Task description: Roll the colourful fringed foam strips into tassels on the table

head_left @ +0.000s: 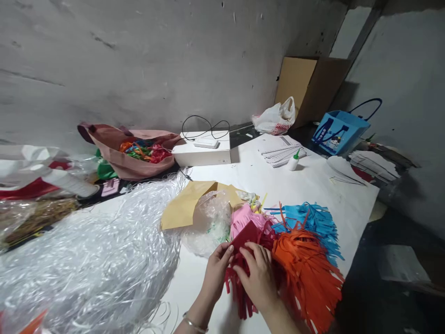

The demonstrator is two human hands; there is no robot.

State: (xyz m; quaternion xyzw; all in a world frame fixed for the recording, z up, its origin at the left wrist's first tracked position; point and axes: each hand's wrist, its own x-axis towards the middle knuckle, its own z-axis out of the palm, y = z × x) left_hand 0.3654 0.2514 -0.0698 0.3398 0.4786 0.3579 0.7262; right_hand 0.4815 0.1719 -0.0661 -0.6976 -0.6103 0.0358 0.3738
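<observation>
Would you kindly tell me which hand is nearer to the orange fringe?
Right: the right hand is just left of the orange fringe, while the left hand is farther left, beyond the right hand.

On the table (354,213), strand heap (104,250) left, strip bunches (306,255) right, bag (212,215) between, bottle (293,162) behind the bunches.

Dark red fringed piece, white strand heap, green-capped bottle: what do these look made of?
Dark red fringed piece: matte, probably thin paper, maybe nonwoven fabric; flat at the top, limp where cut, no shine.
White strand heap: glossy, likely plastic; fine and tangled, with bright highlights.
Green-capped bottle: likely plastic, going by its white squeeze-bottle shape and pointed top; finish too small to judge.
</observation>
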